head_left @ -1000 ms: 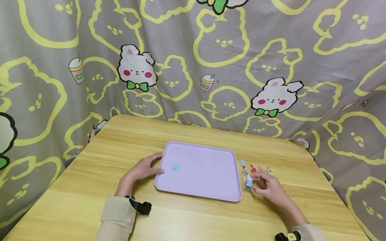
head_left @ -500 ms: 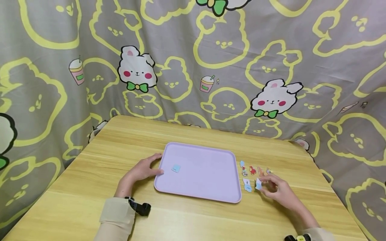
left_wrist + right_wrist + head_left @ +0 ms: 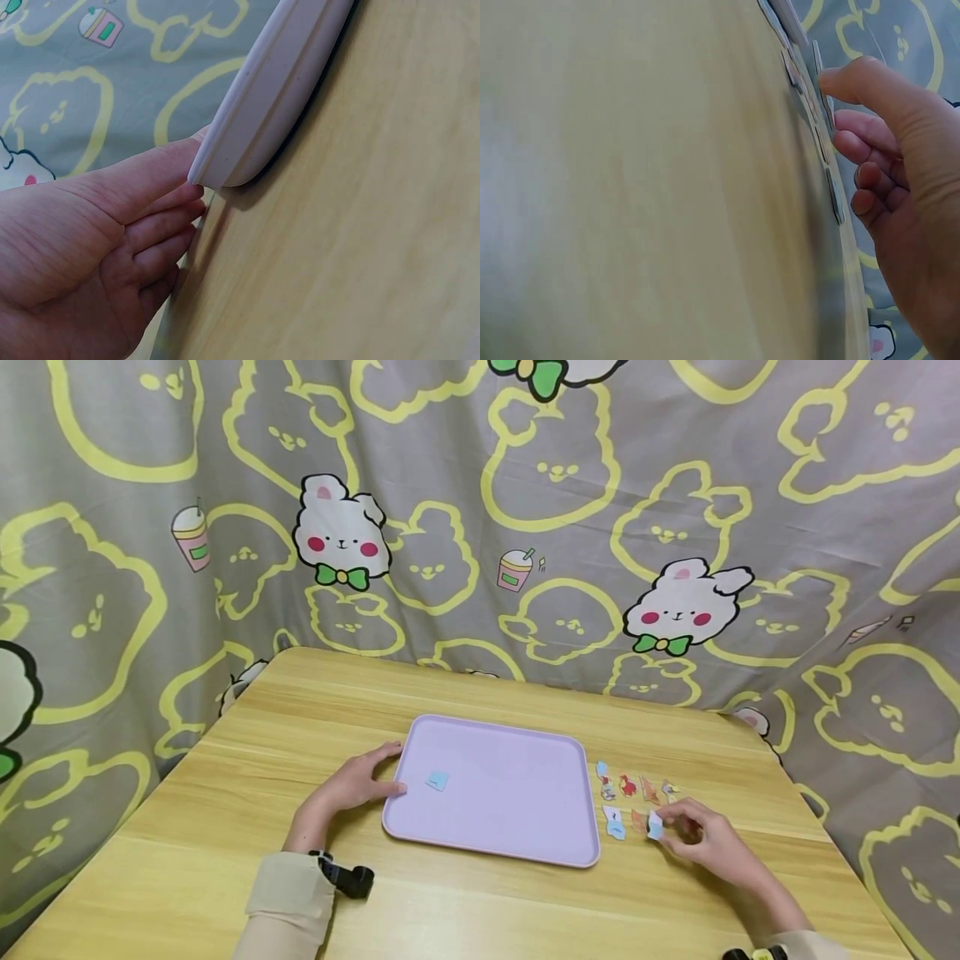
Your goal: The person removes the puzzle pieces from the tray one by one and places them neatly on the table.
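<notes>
My right hand (image 3: 708,839) pinches a small flat white and light-blue puzzle piece (image 3: 655,826) between thumb and fingers, close over the table beside an orange piece (image 3: 638,821). In the right wrist view this held piece (image 3: 823,86) shows edge-on, tilted above the others. At the left edge of the lilac tray (image 3: 510,793), my left hand (image 3: 360,781) holds the rim, thumb over it and fingers along the outside. One light-blue piece (image 3: 438,781) lies on the tray near that hand.
Right of the tray, a white and blue piece (image 3: 614,823) lies nearest. Behind it runs a row of several colourful pieces, among them a red one (image 3: 627,785). A patterned curtain (image 3: 450,527) hangs behind the wooden table (image 3: 465,910).
My right hand has moved right, away from the tray, carrying the white and blue piece and uncovering the pieces beneath. The left hand stays at the tray's edge.
</notes>
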`<state>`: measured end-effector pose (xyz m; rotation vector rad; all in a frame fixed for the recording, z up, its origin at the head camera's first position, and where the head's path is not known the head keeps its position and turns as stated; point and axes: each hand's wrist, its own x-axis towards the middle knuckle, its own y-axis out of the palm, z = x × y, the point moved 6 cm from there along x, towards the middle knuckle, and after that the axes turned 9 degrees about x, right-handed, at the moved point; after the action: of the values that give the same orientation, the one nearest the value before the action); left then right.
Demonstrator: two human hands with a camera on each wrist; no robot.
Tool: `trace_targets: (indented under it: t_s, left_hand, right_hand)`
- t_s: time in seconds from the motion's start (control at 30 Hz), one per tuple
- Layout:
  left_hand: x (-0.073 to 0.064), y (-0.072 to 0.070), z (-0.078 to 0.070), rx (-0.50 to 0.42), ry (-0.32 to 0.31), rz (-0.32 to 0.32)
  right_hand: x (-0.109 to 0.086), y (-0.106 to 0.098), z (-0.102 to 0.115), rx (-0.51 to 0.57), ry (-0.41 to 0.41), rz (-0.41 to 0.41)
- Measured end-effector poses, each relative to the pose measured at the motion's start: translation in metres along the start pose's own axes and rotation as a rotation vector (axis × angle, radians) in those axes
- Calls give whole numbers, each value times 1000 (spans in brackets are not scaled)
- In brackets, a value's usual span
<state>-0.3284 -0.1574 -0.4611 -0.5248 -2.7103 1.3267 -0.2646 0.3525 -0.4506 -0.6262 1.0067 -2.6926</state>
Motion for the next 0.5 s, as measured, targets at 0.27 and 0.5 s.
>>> trace_targets:
  t_s: [0.27,0.5]
  left_hand:
    - [-1,0,0,2,-1,-3]
    - [-1,0,-1,-9,1,-2]
  right_hand:
    - [1,-4,-5,-16,-15,44]
    - [1,-7,-9,-28,-43,75]
